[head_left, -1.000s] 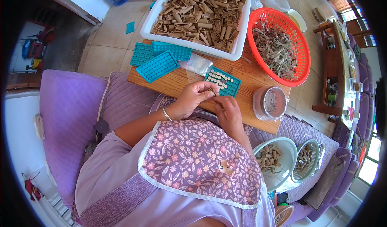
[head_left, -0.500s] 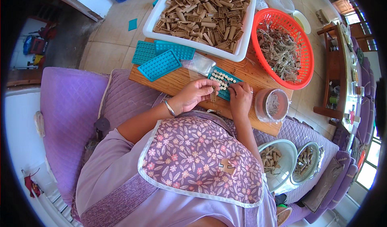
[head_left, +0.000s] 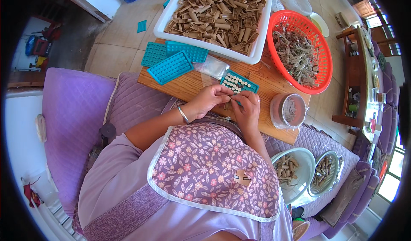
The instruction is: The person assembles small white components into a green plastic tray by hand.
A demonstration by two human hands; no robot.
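Since the earlier frames both hands have drawn back a little from the filled tray toward the person's body, and they are now meeting just in front of the chest. The left hand (head_left: 208, 100) is curling its fingers and pinching a small thin piece, too small to make out, at its fingertips. The right hand (head_left: 246, 110) is pressing its fingertips against the same spot, so the two hands are touching and closing together on that small piece.

The small teal plastic tray with rows of pale round ends showing in its holes (head_left: 239, 82) is lying just beyond the fingertips, on the far side of the hands and almost touching them. It is resting on the rectangular wooden board (head_left: 274, 80) that is sitting across the person's lap.

To the left of that tray, a clear plastic bag (head_left: 212, 65) and a stack of empty teal grid trays (head_left: 171, 61) are lying on the board. To the right of the right hand, a round clear plastic tub (head_left: 288, 110) is standing. Farther out, a large white rectangular bin full of brown paper tubes (head_left: 261, 40) and a round red plastic basket of dry stalks (head_left: 323, 57) are sitting side by side. Two white bowls of short brown tubes (head_left: 306, 172) are resting on the purple cushion (head_left: 72, 117) at the lower right.
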